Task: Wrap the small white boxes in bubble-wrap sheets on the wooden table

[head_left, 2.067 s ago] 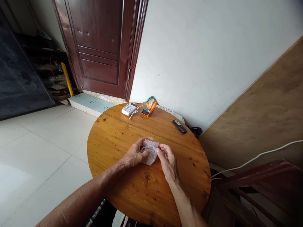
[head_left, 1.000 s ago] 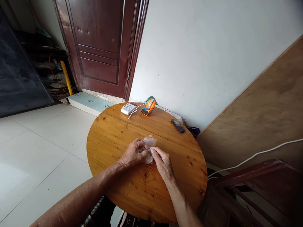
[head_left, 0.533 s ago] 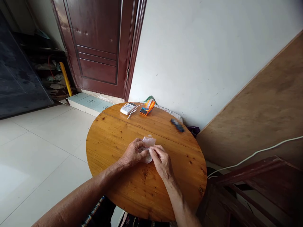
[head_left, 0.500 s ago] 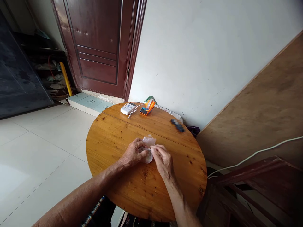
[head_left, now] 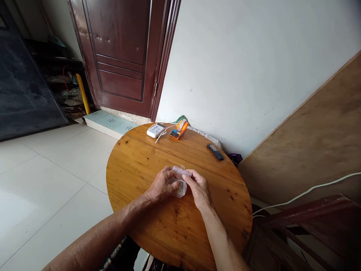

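A small bundle of clear, crinkled plastic wrap (head_left: 180, 190) lies on the round wooden table (head_left: 135, 165) between my hands. Whatever the wrap may contain cannot be made out. My left hand (head_left: 165, 182) grips the bundle from the left, its thumb pressed on the near part. On the right, my right hand (head_left: 199, 184) pinches the far flap of the wrap between thumb and fingers. That flap is folded and stands toward the table's far side.
Toward the back stand a white boxy device (head_left: 156, 130) with a cord and an orange tape dispenser (head_left: 179, 130). A dark, blurred-out object (head_left: 216, 151) lies at the right rear. Wall (head_left: 239, 67) and door (head_left: 121, 56) rise beyond; a pale cable (head_left: 307, 188) runs at right.
My right hand has moved slightly forward, from the wrap's right side to its far flap, which is now folded. My left hand keeps its hold. The whole view has shifted a little.
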A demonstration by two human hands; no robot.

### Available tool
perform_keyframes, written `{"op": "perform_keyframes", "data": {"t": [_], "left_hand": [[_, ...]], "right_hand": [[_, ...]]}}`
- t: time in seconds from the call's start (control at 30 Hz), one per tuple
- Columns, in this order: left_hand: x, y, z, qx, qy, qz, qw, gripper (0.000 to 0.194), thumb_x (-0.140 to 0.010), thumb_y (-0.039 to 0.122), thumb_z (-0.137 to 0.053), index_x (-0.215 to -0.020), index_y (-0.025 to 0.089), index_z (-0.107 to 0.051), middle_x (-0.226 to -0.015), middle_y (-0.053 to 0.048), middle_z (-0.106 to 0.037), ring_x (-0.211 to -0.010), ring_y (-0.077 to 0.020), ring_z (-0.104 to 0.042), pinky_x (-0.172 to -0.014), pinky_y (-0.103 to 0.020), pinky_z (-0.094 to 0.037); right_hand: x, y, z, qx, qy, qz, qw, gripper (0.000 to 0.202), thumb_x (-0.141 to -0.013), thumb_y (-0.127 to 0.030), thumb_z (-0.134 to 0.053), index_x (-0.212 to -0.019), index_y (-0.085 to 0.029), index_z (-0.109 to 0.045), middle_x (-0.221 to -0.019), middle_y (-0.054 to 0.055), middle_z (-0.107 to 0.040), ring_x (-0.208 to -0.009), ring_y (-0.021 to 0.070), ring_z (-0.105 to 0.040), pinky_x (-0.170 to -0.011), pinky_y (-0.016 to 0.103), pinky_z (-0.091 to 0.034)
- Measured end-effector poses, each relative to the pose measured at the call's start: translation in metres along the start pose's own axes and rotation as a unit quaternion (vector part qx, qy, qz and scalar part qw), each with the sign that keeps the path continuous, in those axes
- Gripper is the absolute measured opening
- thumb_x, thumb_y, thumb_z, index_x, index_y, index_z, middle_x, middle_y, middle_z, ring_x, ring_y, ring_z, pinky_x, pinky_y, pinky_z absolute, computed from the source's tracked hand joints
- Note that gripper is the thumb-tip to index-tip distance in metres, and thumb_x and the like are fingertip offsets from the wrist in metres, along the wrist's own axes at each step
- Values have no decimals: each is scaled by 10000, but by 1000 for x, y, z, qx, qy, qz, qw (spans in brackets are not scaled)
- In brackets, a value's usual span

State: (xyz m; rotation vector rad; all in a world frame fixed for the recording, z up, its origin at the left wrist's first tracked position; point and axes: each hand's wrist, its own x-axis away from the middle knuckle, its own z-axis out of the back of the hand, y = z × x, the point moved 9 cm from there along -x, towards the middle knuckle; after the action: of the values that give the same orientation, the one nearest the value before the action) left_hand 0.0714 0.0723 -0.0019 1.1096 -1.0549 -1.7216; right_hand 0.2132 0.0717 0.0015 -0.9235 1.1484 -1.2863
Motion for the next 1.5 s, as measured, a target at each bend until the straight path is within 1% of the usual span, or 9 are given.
{"op": "perform_keyframes", "data": {"t": [0.33,0.47,0.63,0.73,0.8,0.87,1.07,1.33,1.5], "left_hand": [[2,9,5,-5,38,-5,999,43,-741,171,-643,-784,166,-640,-966,-35,-615,-891,-166,-589,-793,-257,-458],[4,0,6,11,36,51,998,199,-728,141,-622,-922,174,-589,-817,17,-606,-727,-123,-546,-674,-231,-429],[3,-7,5,45,30,59,997,642,-699,132,-630,-1312,197,-454,-807,46,-578,-717,-122,-530,-692,-240,-428],[2,-10,4,50,21,73,996,460,-705,166,-616,-1163,158,-570,-789,27,-582,-718,-129,-537,-676,-241,-428],[2,-12,5,47,18,94,994,261,-733,241,-614,-970,132,-628,-783,-2,-605,-723,-144,-553,-656,-247,-426],[3,-13,6,71,10,115,991,262,-761,343,-615,-893,118,-636,-794,-30,-634,-732,-163,-573,-647,-257,-431],[5,-1,-2,170,-91,104,976,371,-755,355,-615,-1030,108,-646,-947,-75,-690,-862,-222,-621,-747,-302,-468],[2,-21,-6,206,-62,111,970,600,-711,314,-674,-1245,105,-498,-953,-58,-619,-850,-187,-571,-739,-296,-454],[1,-25,-7,153,-59,90,982,553,-761,320,-643,-1255,109,-511,-993,-67,-618,-878,-193,-566,-761,-309,-458]], "right_hand": [[25,-16,3,100,-74,38,991,255,-813,-426,-648,-915,-194,-672,-823,25,-700,-757,198,-621,-703,295,-483],[32,-22,0,157,-96,89,979,396,-717,-370,-751,-1063,-221,-629,-997,44,-720,-927,245,-649,-854,353,-496],[39,-28,-11,204,-75,124,968,477,-651,-289,-789,-1081,-241,-587,-1060,59,-706,-948,258,-653,-858,372,-512],[40,-30,-12,215,-38,121,968,359,-703,-348,-763,-1000,-242,-591,-946,47,-711,-834,231,-656,-772,343,-521],[38,-26,-10,202,-26,99,974,351,-707,-384,-763,-983,-240,-599,-902,36,-709,-796,218,-651,-734,327,-521],[35,-17,-9,154,-40,66,985,376,-701,-395,-762,-1004,-234,-608,-898,32,-711,-804,217,-653,-722,319,-525],[29,5,-5,2,-53,-47,997,414,-697,-445,-757,-1011,-202,-641,-864,32,-709,-732,199,-635,-597,279,-500],[25,6,-1,7,-29,-23,999,395,-804,-559,-643,-896,-179,-697,-709,12,-636,-638,163,-541,-580,268,-443],[22,-1,0,44,-2,9,999,350,-825,-527,-627,-793,-186,-700,-720,20,-650,-682,178,-555,-625,270,-432]]}}
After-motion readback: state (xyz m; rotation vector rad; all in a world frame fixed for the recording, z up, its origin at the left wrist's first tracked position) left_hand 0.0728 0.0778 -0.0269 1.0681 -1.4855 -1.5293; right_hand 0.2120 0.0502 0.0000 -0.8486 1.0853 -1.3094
